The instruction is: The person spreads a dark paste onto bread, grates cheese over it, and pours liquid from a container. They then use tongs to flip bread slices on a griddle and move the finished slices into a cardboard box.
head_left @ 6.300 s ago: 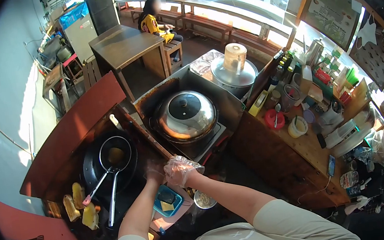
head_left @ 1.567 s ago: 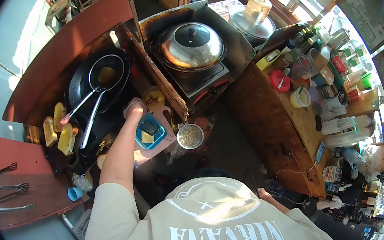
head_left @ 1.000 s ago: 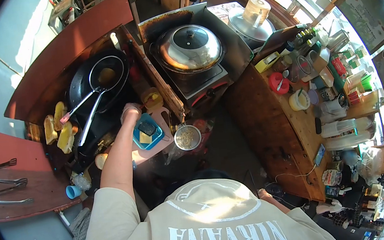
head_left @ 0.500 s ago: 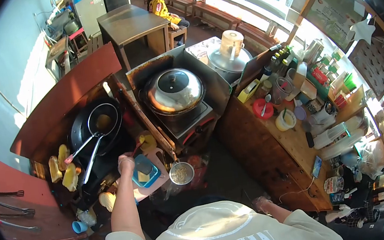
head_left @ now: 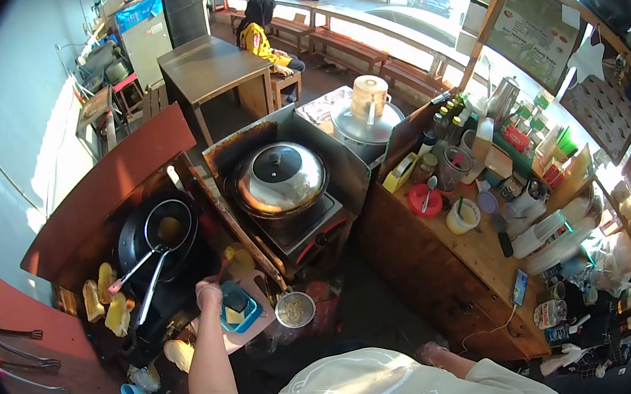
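Note:
My left hand (head_left: pixel 209 294), in a clear plastic glove, is closed on the red handle of a utensil (head_left: pixel 223 270). The far end of this utensil is by something yellow (head_left: pixel 240 259), and its kind is not clear. Just right of the hand sits a blue plastic container (head_left: pixel 250 311) with a pale yellow block and a dark piece in it. It rests on a pinkish board (head_left: pixel 265 313). Low beside my body hangs my right hand (head_left: pixel 433 354), also gloved; its fingers are too dark and small to read. Bread (head_left: pixel 179 354) lies left of my forearm.
Two strainers (head_left: pixel 170 222) rest over a dark wok (head_left: pixel 130 241). Toasted bread slices (head_left: pixel 116 315) lie left of it. A lidded pan (head_left: pixel 281 177) stands on a stove. A sieve (head_left: pixel 295 310) juts out near the board. Jars crowd the wooden counter (head_left: pixel 463 257). A person (head_left: pixel 259 41) sits beyond.
The view has tilted up slightly, so the far surroundings sit lower in the picture. My left hand keeps its place beside the blue container, still closed on the red handle.

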### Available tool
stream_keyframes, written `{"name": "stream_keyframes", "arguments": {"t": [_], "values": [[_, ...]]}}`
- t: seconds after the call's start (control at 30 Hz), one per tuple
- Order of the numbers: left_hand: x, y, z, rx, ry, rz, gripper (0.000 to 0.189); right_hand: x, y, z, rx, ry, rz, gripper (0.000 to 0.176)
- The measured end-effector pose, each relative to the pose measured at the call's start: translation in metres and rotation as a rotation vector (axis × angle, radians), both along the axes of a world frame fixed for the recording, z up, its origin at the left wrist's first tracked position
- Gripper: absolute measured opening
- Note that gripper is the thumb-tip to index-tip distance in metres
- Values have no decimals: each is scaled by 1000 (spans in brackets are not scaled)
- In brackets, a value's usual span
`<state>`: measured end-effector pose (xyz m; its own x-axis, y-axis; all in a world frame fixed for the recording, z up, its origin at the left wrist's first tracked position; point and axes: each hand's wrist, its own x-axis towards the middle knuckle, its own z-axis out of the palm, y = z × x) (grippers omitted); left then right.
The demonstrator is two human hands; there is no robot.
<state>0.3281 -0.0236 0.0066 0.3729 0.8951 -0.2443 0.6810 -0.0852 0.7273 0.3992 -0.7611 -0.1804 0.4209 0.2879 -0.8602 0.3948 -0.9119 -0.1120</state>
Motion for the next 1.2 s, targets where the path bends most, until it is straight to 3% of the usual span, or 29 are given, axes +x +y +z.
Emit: {"name": "stream_keyframes", "arguments": {"t": [0.03, 0.1, 0.13, 0.17, 0.23, 0.27, 0.37, 0.43, 0.5, 0.57, 0.63, 0.67, 0.73, 0.77, 0.83, 0.87, 0.93, 1.03, 1.1, 1.17, 1.2], "values": [[-4, -5, 8, -10, -6, 18, 23, -7, -6, -12, -52, -74, 393, 32], [10, -5, 17, -12, -43, 31, 23, -16, -12, 1, 60, -69, -376, 35], [11, -2, 13, 4, -15, 27, 24, -18, 9, 31, -51, -133, -64, 36], [7, -1, 7, 14, 26, 24, 24, -16, -1, 26, -54, -129, -68, 36], [4, 1, 1, 49, 44, 14, 25, -31, -49, -19, 61, -321, 876, 37], [-3, 0, -1, -13, 24, 23, 25, -29, 7, 94, 36, -73, 226, 37], [4, -7, 15, -70, -41, 54, 25, -26, -8, 50, -67, -7, 288, 42], [3, -5, 7, 21, -68, 26, 23, -23, -16, 37, -89, 7, 326, 45], [1, -6, 9, 21, -72, 32, 22, -29, -40, 5, -59, -35, 584, 44], [2, -6, 10, 22, -82, 35, 21, -28, -45, -1, 33, -121, 561, 42], [-4, -2, 3, 14, -150, 16, 23, -20, -37, -2, -67, 9, 290, 42], [-5, 0, 0, 19, -156, 21, 23, -14, -33, -2, -63, 2, 295, 42], [-13, -3, 4, -61, -204, 49, 25, -7, -37, -23, -94, -65, 671, 41], [-18, -4, 4, -58, -204, 57, 25, -4, -35, -25, -92, -66, 679, 41], [-29, -1, -5, -77, -328, 2, 27, 11, -2, 17, -120, -20, -92, 36], [-32, -6, 7, -72, -336, 15, 27, 26, 18, 39, -117, -28, -79, 36], [-52, -31, 44, -145, -284, 102, 26, 31, 51, 83, -195, -80, 893, 32], [-89, -38, 32, -60, -316, 126, 25, 68, 74, 50, -150, -75, 926, 30], [-120, -48, 17, -103, -625, 167, 23, 95, 79, 32, -98, -127, 1112, 31], [-161, -80, 61, -119, -537, 268, 21, 108, 91, 15, -21, -145, 1323, 31], [-184, -85, 66, -179, -465, 335, 21, 110, 92, 8, 173, -198, 1073, 32]]}}
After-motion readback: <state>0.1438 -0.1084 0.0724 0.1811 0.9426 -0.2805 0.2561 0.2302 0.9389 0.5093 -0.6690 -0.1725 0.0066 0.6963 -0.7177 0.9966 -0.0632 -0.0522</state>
